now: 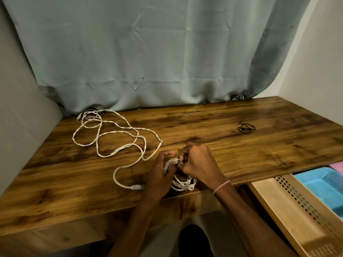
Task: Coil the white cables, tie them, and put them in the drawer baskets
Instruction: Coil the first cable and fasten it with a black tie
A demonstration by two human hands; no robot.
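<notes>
A coiled white cable lies at the wooden desk's front edge, between my hands. My left hand grips the coil's left side with curled fingers. My right hand pinches the coil's top, where the strands bunch together. A second white cable sprawls loose over the left half of the desk, its plug lying beside my left wrist. Black ties rest far right on the desk. The open drawer at lower right holds a beige basket, a blue basket and a pink one.
The wooden desk stands in a corner, with a grey-green curtain hanging behind it and walls on both sides. The drawer sticks out below the desk's right front edge. My knee shows dark under the desk.
</notes>
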